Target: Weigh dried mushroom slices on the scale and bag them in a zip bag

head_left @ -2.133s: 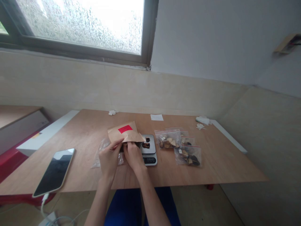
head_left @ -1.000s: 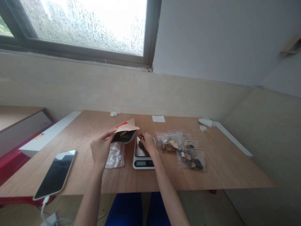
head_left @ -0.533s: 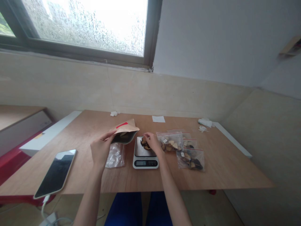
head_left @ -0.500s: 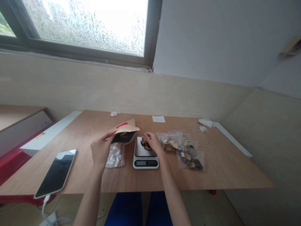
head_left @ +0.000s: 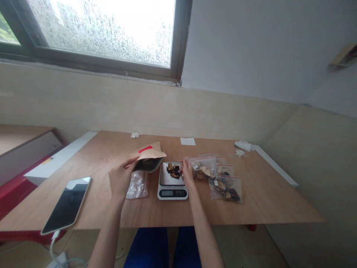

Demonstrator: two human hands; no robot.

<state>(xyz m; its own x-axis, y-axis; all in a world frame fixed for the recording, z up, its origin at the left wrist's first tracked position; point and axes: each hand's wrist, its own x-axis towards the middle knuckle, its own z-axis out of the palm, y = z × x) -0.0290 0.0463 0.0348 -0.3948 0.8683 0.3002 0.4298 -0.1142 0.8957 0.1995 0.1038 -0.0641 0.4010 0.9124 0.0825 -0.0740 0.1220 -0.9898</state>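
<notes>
- Gripping the brown paper pouch [head_left: 151,153] by its left edge with the left hand [head_left: 122,176], fingers clamped on the paper, held it just left of the kitchen scale [head_left: 169,181], dark mouth gaping toward the near side.
- Had the right hand [head_left: 187,172] at the right edge of the scale, fingers curled together; with the fingertips partly hidden, could not tell of any piece pinched between them.
- Saw dried slices [head_left: 173,170], dark brown to tan, lying in a loose cluster on the pan of the scale.
- Judged the pouch light and easily creased, yet stiff enough to stand open at the mouth; judged the rim the best place to take hold, sparing the sides from crushing.
- Judged the slices very light, dry and probably brittle, fit for a gentle pinch at a thicker edge.
- Spotted zip bags [head_left: 205,165] right of the scale, overlapping, with similar slices inside; judged soft and slippery, better lifted by the red-lined top.
- Spotted thin clear plastic [head_left: 137,185] left of the scale, a phone [head_left: 66,206] well to the left, and white paper [head_left: 187,141] beyond the scale.
- Noted a red label [head_left: 145,149] on the pouch and small white stickers [head_left: 216,183] on the zip bags, too small to read.
- Found the display [head_left: 167,193] at the front of the scale lit, without legible digits; read no brand anywhere.
</notes>
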